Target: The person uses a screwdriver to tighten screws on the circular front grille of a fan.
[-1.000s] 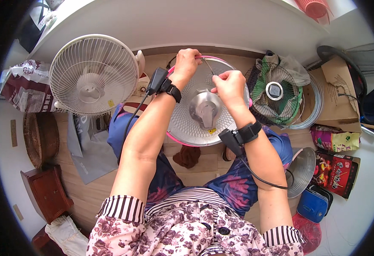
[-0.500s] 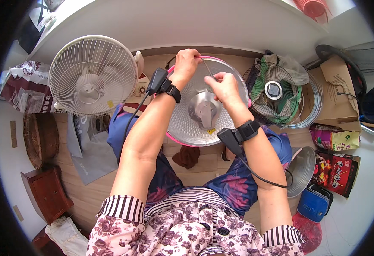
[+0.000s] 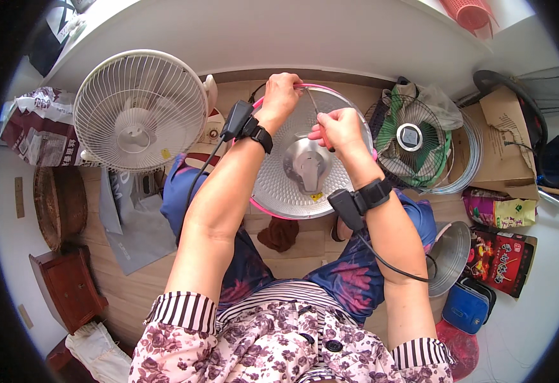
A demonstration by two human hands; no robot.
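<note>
Round silver reflector dish (image 3: pixel 346 182) with pink rim (image 3: pixel 265 209) is positioned between the knees, dimpled face toward the camera. Metal hub (image 3: pixel 307 167) is seated near its centre, small yellow label just below.

Left hand (image 3: pixel 280 96) is placed at the top edge of the dish. Its fingers are curled in at the rim; exact grip can't be told, fingertips are partly hidden.

Right hand (image 3: pixel 342 131) is held over the upper right of the dish. Thin metal rod (image 3: pixel 313 102) is pinched between thumb and forefinger, no gap seen; other fingers are folded in. Rod is slanted up and left, far end brought close to the rim beside the left hand. Contact at the tip can't be confirmed.

Dark strap units are worn on both wrists, cables attached.

Surroundings: white fan (image 3: pixel 140 112) is stood to the left; black wire guard (image 3: pixel 410 112) is laid to the right, near coiled wire (image 3: pixel 474 156). Brown cloth (image 3: pixel 278 234) is left on the floor below the dish.
</note>
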